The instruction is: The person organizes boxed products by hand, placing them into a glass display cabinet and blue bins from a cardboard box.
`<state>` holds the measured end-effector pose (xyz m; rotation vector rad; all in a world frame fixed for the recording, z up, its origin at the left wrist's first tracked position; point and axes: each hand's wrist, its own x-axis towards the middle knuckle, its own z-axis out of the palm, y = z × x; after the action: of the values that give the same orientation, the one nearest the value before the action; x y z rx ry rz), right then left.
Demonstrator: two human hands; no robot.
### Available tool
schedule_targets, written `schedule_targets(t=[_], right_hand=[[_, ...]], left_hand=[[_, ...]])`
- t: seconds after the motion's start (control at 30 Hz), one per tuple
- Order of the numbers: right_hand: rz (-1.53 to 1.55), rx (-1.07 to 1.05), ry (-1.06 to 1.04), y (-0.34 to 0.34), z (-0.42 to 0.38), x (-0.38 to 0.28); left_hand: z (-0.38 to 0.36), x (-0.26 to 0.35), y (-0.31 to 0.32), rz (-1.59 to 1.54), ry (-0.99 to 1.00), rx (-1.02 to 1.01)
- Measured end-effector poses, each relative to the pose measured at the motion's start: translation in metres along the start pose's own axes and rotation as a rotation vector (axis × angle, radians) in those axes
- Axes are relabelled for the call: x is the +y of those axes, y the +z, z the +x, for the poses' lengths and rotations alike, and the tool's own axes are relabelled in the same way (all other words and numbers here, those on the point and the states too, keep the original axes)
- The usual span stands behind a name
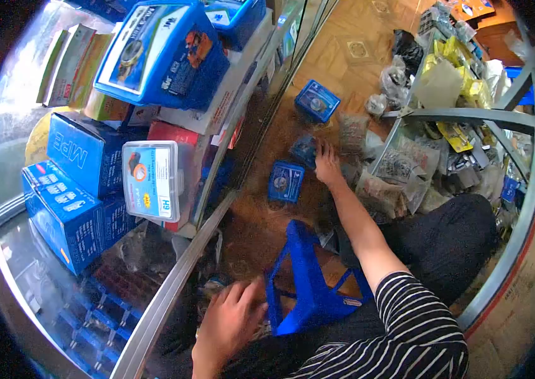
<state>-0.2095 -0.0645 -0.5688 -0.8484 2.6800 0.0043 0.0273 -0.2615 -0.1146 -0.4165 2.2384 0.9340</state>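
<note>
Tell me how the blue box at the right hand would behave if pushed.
The blue box looks angular, so it would likely slide rather than roll. Sitting low on the floor, it seems unlikely to tip.

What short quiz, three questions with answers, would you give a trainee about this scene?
1. Which of the person's hands is down by the small blue boxes on the wooden floor?
2. True or false: the person wears a plain red sleeve.
3. Fill in the blank: a blue carton at the left of the picture shows the large letters ___.

Key:
1. The right hand.
2. False; the sleeve is dark with white stripes.
3. MPE.
</note>
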Motion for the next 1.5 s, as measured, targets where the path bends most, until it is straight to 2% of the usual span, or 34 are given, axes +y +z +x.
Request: schedule_targets(t=[0.07,0.17,0.27,0.37,0.43,0.5,0.53,0.6,0.63,0.7,0.77,0.8,0.87,0.93,0.97,1.0,1.1,1.17,1.23,1.3,1.37,1.43,1.47,1.5], right_hand=[[-0.076,0.085,-0.053,0.009,0.008,-0.004],[-0.076,0.066,0.042,0.041,0.027,-0.003],[0.161,-0.092,0.154,-0.044,0.011,-0.015],[0.509,-0.080,0.581,-0.068,-0.006,-0.009],[1.049,0.090,0.834,-0.094,-0.031,-0.009],[1.325,0.342,0.955,-0.126,-0.054,-0.017],[1.324,0.505,0.962,-0.147,-0.061,-0.032],[1.382,0.805,0.897,-0.200,-0.084,-0.064],[1.453,0.944,0.801,-0.238,-0.091,-0.080],[1.522,0.900,0.576,-0.315,-0.119,-0.093],[1.592,0.956,0.335,-0.405,-0.156,-0.121],[1.559,0.912,0.118,-0.444,-0.167,-0.131],[1.404,0.837,-0.255,-0.507,-0.194,-0.147],[1.364,0.793,-0.390,-0.556,-0.203,-0.175],[1.391,0.688,-0.462,-0.576,-0.208,-0.189],[1.371,0.687,-0.562,-0.590,-0.201,-0.207],[0.868,0.821,-0.637,-0.628,-0.165,-0.252],[0.652,0.847,-0.653,-0.644,-0.140,-0.285],[0.464,0.953,-0.582,-0.645,-0.102,-0.318],[0.293,1.122,-0.694,-0.628,-0.066,-0.335],[0.134,1.355,-1.001,-0.618,-0.017,-0.330],[0.057,1.299,-1.150,-0.626,-0.035,-0.349],[0.057,1.131,-1.138,-0.647,-0.090,-0.353],[-0.004,1.065,-1.155,-0.654,-0.101,-0.356]], left_hand=[[0.006,-0.010,0.005,0.000,-0.015,-0.012],[0.017,-0.024,0.016,-0.029,-0.014,0.008],[0.019,-0.030,0.022,-0.035,0.015,0.043],[0.016,-0.027,0.023,-0.011,0.031,0.068],[0.009,-0.020,0.022,-0.004,0.055,0.084],[0.002,-0.009,0.019,-0.007,0.108,0.118],[0.000,-0.003,0.016,-0.028,0.143,0.157],[-0.009,0.013,0.012,-0.063,0.201,0.236],[-0.010,0.019,0.012,-0.107,0.285,0.294],[-0.010,0.025,0.011,-0.166,0.403,0.468],[-0.017,0.038,0.010,-0.112,0.440,0.613],[-0.019,0.042,0.011,-0.109,0.360,0.554],[-0.032,0.050,0.006,-0.073,0.390,0.593],[-0.041,0.055,0.007,-0.064,0.411,0.603],[-0.037,0.051,0.010,-0.050,0.432,0.582],[-0.029,0.039,0.015,-0.033,0.447,0.568],[-0.020,0.030,0.018,0.025,0.443,0.497],[-0.014,0.024,0.018,0.063,0.455,0.487],[-0.005,0.014,0.023,0.094,0.489,0.521],[0.001,0.006,0.028,0.053,0.540,0.568],[-0.002,0.002,0.026,0.035,0.568,0.601],[-0.013,0.003,0.026,0.022,0.569,0.614],[0.000,-0.008,0.036,0.008,0.663,0.721],[-0.003,-0.009,0.035,0.014,0.619,0.717]])
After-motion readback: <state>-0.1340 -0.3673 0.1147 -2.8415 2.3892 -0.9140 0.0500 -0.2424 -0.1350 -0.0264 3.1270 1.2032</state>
